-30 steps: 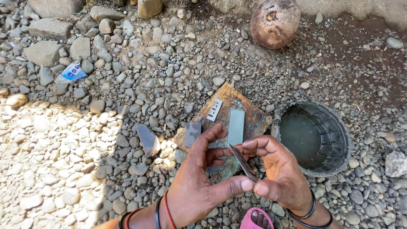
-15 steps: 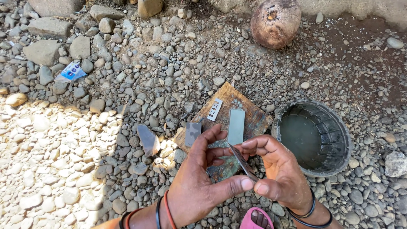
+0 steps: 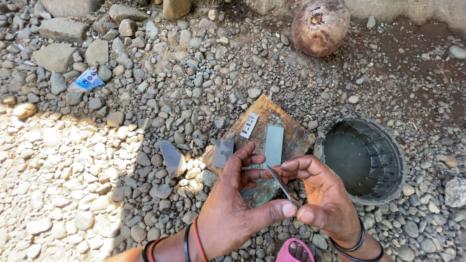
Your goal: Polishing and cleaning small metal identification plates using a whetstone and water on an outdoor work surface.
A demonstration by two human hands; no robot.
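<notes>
Nothing much has shifted since the earlier frames: both hands hold as they did, and the thin blade (image 3: 283,186) between them sits at the same slant.

I see my left hand (image 3: 233,208) with thumb stretched right, its tip pressed against the near end of the blade, fingers half curled above. My right hand (image 3: 323,194) pinches the same blade from the other side, thumb and forefinger closed on it. The blade hangs just above the near corner of the wooden board (image 3: 259,145), not touching it.

As for progress, I judge it to be somewhere in the middle: the blade looks like it is being felt along its edge, while the grey sharpening stone (image 3: 274,145) lies flat on the board, untouched at this moment. Whether more rubbing on the stone is needed I cannot tell from here.

Around the board: a small dark grey slab (image 3: 224,153) at its left edge, a little white strip (image 3: 249,125) on its far part. Right of the board sits a black basin (image 3: 388,145) with murky water. Left of the board a grey shard (image 3: 172,157) lies among the pebbles (image 3: 145,97). Well beyond the board rests a brown coconut (image 3: 320,26), and far to the left a crumpled white and blue wrapper (image 3: 85,79). Near of the board, a pink sandal (image 3: 294,251) shows. Nothing blocks the way from the blade to the stone.
</notes>
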